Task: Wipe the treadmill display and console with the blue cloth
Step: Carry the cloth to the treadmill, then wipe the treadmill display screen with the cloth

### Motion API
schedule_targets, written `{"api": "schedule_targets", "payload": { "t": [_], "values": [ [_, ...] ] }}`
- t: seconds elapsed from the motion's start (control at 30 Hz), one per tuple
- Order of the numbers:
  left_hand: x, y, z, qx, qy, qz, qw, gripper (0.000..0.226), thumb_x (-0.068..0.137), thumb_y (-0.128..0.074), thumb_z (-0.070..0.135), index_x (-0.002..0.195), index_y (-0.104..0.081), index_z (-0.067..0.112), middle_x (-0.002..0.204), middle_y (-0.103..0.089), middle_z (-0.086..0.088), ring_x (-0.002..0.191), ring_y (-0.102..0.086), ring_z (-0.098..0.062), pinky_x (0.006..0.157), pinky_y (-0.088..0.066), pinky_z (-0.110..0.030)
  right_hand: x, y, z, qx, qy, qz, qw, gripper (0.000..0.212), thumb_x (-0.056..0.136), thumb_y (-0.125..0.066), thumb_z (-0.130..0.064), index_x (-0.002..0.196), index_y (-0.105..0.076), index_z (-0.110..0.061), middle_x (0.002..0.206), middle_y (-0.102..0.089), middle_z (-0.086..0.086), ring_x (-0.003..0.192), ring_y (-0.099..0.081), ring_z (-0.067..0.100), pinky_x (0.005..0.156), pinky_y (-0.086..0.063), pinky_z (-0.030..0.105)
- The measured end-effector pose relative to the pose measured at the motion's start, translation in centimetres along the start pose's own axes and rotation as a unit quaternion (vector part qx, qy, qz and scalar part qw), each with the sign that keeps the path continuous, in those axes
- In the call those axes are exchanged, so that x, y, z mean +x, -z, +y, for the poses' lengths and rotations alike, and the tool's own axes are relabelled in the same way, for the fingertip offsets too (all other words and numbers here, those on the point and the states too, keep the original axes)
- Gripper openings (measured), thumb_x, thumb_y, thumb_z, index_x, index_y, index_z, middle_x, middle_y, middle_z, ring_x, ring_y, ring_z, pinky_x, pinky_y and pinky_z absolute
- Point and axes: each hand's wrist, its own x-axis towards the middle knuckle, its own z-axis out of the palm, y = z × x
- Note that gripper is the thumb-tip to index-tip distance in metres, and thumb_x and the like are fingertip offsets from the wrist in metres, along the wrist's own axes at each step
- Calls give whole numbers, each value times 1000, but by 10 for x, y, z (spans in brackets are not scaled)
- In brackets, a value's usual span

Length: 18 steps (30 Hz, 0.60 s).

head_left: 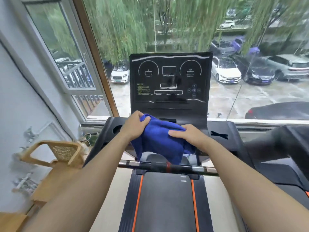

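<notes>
The blue cloth (160,139) lies bunched over the treadmill console (222,131) at the centre of the frame, its lower folds hanging toward the handlebar (167,166). The left hand (136,125) clenches a gathered upper corner of the cloth, while the right hand (187,133) presses flat on top of it, fingers extended. Above them stands the dark display (169,79), unlit, with white outlines of two dials, several rectangles and a cluster of round buttons; a block of yellow text at its lower left is too small to read. The black belt (165,203) with orange stripes runs down the lower centre. A large window (217,39) fills the upper frame, showing willows and parked cars. A wooden chair (58,153) sits at the lower left beside a pale wall.
</notes>
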Motion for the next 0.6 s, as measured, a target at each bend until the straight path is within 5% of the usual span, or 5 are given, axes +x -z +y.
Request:
{"api": "schedule_targets", "payload": {
  "t": [0.1,0.3,0.47,0.6],
  "values": [
    [41,-1,7,-3,8,-4,1000,28,97,-57,38,86,-56,13,82,-59,3,82,-55,-21,71,-40,-34,43,24,0,-41,29,-14,999,33,80,-82,-36,90,-65,-9,80,-70,5,70,-59,16,68,-45,33],
    [117,-5,5,-102,24,-102,989,26,84,-76,41,78,-61,21,74,-59,10,70,-54,-8,65,-39,-26,114,54,1,-16,53,35,998,25,94,-68,-13,72,-56,-17,61,-51,-11,51,-46,0,52,-37,17],
    [171,6,1,-116,36,-147,982,34,61,-64,27,93,-57,19,86,-59,2,78,-55,-14,70,-42,-29,164,61,-25,57,48,58,996,28,102,-57,-22,85,-59,-1,59,-48,-3,46,-43,7,40,-32,15],
    [221,26,-12,-114,-10,-127,985,39,61,-57,21,100,-54,19,87,-57,6,77,-52,-7,67,-41,-23,206,62,-50,93,70,28,993,39,83,-73,-38,95,-64,-2,83,-62,6,76,-58,17,64,-44,30]
  ]
}}
